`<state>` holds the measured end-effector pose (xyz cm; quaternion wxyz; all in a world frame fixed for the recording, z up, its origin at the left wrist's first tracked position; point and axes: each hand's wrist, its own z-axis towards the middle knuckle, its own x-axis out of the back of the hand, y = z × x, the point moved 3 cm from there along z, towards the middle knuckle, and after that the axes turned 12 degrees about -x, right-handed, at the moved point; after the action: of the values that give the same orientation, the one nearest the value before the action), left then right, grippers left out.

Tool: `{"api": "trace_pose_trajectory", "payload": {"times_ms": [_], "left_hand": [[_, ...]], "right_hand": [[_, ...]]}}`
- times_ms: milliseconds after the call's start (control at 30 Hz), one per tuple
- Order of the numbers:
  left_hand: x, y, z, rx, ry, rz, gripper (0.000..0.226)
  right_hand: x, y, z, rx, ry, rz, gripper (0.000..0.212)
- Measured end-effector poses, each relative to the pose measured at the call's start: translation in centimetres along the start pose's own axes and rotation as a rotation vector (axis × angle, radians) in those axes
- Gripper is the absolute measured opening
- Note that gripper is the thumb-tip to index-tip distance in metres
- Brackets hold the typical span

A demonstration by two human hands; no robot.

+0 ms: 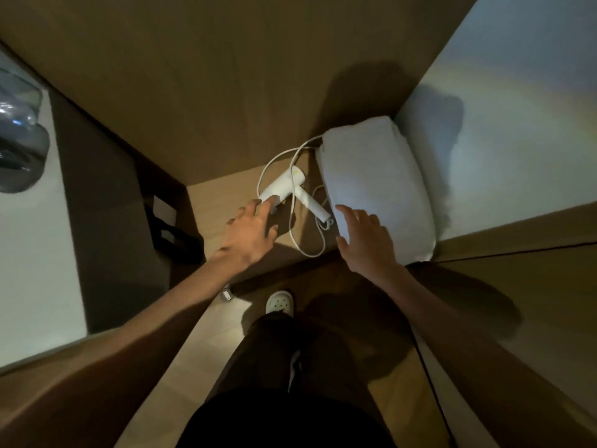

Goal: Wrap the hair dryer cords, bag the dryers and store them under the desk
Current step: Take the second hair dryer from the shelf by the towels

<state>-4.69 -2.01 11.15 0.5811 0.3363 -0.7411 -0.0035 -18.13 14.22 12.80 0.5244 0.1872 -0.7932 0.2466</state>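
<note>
A white hair dryer point(288, 186) lies on the wooden desk point(226, 195), its handle pointing down-right. Its white cord point(292, 221) loops loosely around and under it, partly hidden behind the pillow. My left hand point(250, 232) reaches in from the lower left, and its straight fingertips touch the dryer's nozzle end. My right hand point(363, 239) hovers with spread fingers just right of the handle end, over the pillow's edge, holding nothing.
A white pillow point(374, 185) lies right of the dryer against a pale wall. Wooden panels enclose the desk at the back. A dark bag point(174, 234) sits at left, clear plastic bottles point(19, 137) far left. My leg and a white shoe point(280, 302) stand below.
</note>
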Motion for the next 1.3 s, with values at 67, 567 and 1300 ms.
{"api": "trace_pose_trajectory", "payload": {"times_ms": [67,567,1300], "left_hand": [[-1.3,-0.7,2.0,0.016,-0.003,-0.011,0.062],[-15.2,-6.5,13.8,0.256,0.131,-0.084,0.081],[-21.8,-12.5,24.2,0.346,0.283,-0.119,0.111]], "right_hand": [[-1.4,0.2,2.1,0.018,-0.028,0.007,0.055],[-17.4,3.2,15.5,0.087,-0.246,0.146,0.068],[-27.1,2.7,24.7,0.09,-0.015,0.017,0.063]]}}
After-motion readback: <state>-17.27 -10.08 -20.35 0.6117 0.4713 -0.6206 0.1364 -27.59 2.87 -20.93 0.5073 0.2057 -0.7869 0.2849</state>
